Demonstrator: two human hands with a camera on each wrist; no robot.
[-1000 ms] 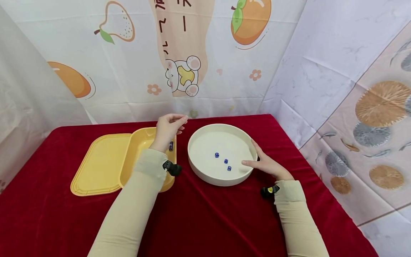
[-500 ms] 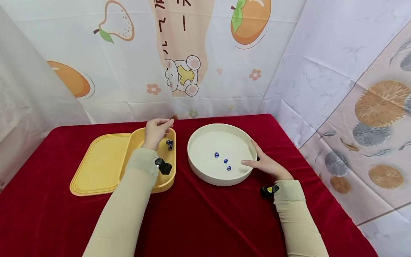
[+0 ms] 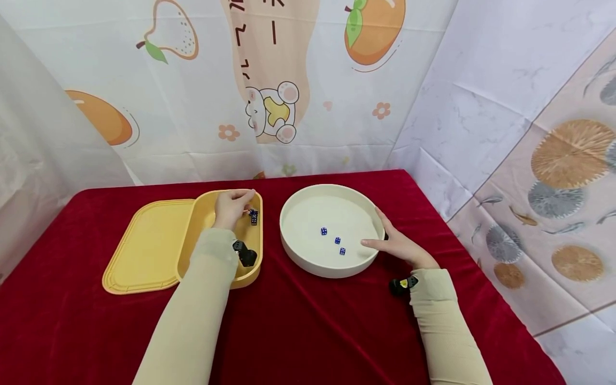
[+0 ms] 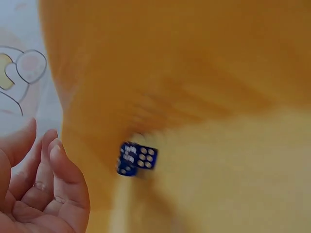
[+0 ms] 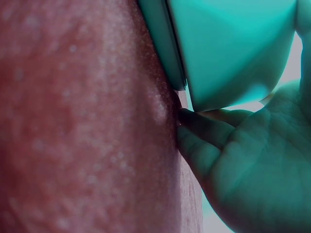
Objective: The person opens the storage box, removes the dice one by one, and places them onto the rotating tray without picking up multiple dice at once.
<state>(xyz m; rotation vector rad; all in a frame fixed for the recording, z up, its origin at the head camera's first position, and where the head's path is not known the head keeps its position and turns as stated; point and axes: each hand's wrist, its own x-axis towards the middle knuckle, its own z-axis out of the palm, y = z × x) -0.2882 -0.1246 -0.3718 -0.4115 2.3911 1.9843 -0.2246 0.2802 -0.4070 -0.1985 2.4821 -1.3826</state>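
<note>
My left hand (image 3: 231, 207) is inside the far end of the yellow box (image 3: 247, 279), its fingers beside a small cluster of blue dice (image 3: 254, 217). In the left wrist view the fingers (image 4: 68, 170) are loosely bent with nothing between them, and the dice (image 4: 138, 156) lie in the box's corner. My right hand (image 3: 397, 243) holds the right side of a white round tray (image 3: 313, 262), thumb over the rim and fingers against the outer wall. Three blue dice (image 3: 338, 240) lie apart on the tray's floor. The right wrist view shows fingers (image 5: 199, 145) low against the tray's side.
A flat yellow lid (image 3: 149, 246) lies at the left, against the box. Red cloth (image 3: 308, 331) covers the table. A printed curtain (image 3: 192, 117) hangs behind the far edge, and another patterned sheet (image 3: 500, 160) hangs along the right.
My left hand has moved left from beyond the box's right rim, then down into the box toward the dice. My right hand and the tray have stayed in place.
</note>
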